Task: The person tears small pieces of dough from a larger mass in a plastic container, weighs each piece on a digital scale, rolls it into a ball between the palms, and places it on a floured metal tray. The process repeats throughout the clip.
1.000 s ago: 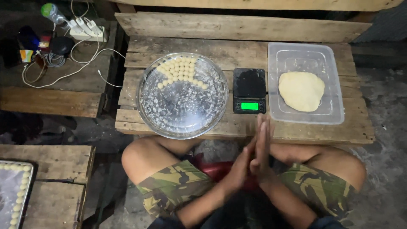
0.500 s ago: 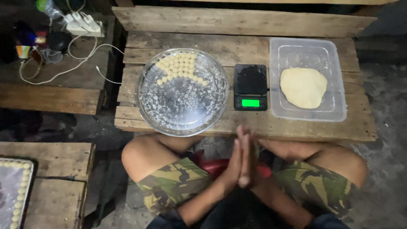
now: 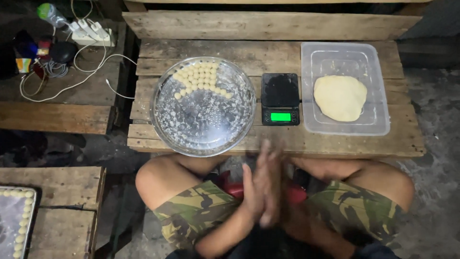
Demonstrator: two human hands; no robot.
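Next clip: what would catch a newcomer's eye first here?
Probably the two hands, left hand pressed flat against the right hand, blurred, above the lap at the table's near edge. Then the round metal tray on the wooden table, with small dough balls clustered at its far side. Right of it sit a scale with a glowing green display and a clear tub holding a dough lump.

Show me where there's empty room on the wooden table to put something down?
Bare planks run along the back of the low wooden table, behind the round metal tray, the small black scale and the clear plastic tub. The front edge holds a thin strip. The middle row is crowded.
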